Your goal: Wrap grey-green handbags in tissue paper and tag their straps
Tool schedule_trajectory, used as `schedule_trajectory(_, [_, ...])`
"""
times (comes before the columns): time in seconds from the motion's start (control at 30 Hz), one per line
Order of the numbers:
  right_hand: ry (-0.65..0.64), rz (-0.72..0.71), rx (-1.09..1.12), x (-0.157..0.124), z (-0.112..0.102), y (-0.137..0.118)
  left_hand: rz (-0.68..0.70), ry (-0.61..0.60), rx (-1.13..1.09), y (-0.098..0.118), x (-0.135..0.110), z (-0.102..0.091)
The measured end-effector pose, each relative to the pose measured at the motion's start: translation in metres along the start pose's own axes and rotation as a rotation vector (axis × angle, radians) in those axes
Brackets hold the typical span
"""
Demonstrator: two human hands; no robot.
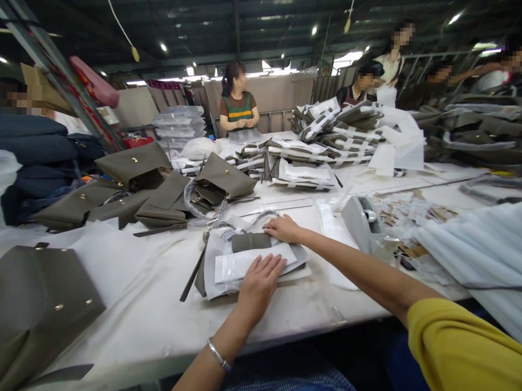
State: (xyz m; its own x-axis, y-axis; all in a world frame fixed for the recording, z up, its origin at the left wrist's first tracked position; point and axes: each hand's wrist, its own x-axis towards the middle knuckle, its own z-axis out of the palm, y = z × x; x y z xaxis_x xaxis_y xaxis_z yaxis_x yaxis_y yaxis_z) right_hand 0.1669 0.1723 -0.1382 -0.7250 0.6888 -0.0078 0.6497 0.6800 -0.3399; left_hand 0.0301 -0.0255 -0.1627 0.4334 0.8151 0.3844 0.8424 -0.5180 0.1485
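Observation:
A flattened olive handbag [200, 279], partly wrapped in clear plastic and white sheet, lies on the table before me. On it rests a white packet [230, 267], and above that is an olive rolled piece [251, 242]. My left hand [261, 282] lies flat on the packet, fingers stretched out and pressed to its surface. At the bag's upper right, my right hand [284, 228] has its fingers bent down over the plastic-wrapped bag handle [262, 214], beside the olive piece. The fingertips there are partly hidden.
Several olive bags [167, 198] are heaped at the left, with a larger one [38, 302] nearer. Behind is a pile of wrapped bags [331, 141]. A grey tape dispenser [356, 221] and foam sheets [490, 243] stand to the right. A person [238, 106] is across the table.

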Motion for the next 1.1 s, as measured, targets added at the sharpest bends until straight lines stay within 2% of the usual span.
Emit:
schedule_trajectory(0.13, [0.001, 0.013, 0.035, 0.003, -0.008, -0.01, -0.007, -0.001, -0.017, -0.001, 0.003, -0.001])
schedule_trajectory(0.47, [-0.088, 0.076, 0.079, 0.038, -0.016, -0.016, -0.077, 0.046, -0.091, 0.009, 0.007, 0.0])
schedule_trajectory(0.67, [-0.032, 0.113, 0.105, 0.061, -0.015, -0.018, -0.061, 0.008, -0.114, 0.01, 0.018, -0.01])
schedule_trajectory(0.83, [-0.044, 0.048, 0.238, 0.073, -0.014, -0.018, -0.094, 0.033, -0.155, 0.004, 0.016, -0.011])
schedule_trajectory(0.97, [0.003, -0.009, 0.376, 0.068, -0.019, -0.012, -0.116, 0.037, -0.203, 0.002, 0.013, -0.009])
schedule_trajectory(1.1, [0.119, -0.017, 0.506, 0.038, -0.024, -0.004, -0.125, 0.047, -0.183, 0.004, 0.014, -0.009])
